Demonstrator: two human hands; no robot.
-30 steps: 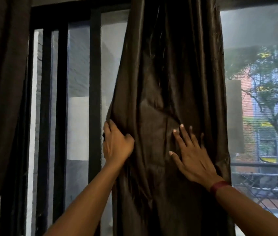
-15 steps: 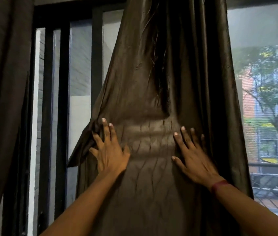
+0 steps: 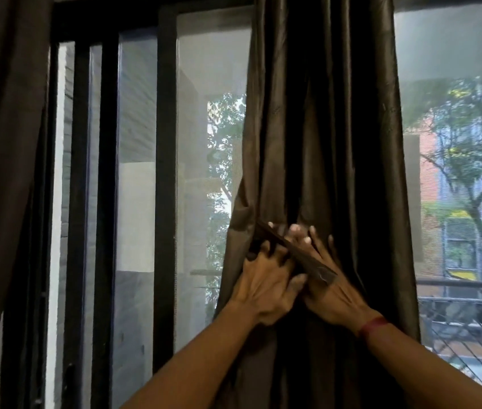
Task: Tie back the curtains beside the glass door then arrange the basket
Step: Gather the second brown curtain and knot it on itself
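Two hands are meeting at mid-frame on the gathered curtain [image 3: 322,143], which is hanging right of centre in front of the glass door [image 3: 192,172].

- Your left hand [image 3: 266,281] is curling its fingers into the bunched folds. The grip is closed on cloth, and the thumb is pressing toward the other hand.
- Your right hand [image 3: 332,290] is lying flat on the fabric with its fingers straight and slightly spread. It is pinching nothing.
- A tie-back band [image 3: 298,250] of the same brown cloth is running slantwise over those right fingers, from upper left to lower right. Its free end is sticking out over the back of the hand.
- You cannot tell from this view whether the left fingers are also catching the band's upper end.

Risks, as judgement:
- The band seems to be merely lying across the fingers. It is likely to slide off if you are lifting the flat hand before the other one is securing it.
- The cloth is looking slick. A flap is bulging at the bundle's left edge, and folds may be spilling out there if the left grip is easing.
- Hauling downward may be straining the top fixings, which are out of frame.

A second curtain [image 3: 3,143] is hanging untied along the left edge of the frame.

Containers: none are showing. The basket is not in view, so you are learning nothing here of its place or contents.
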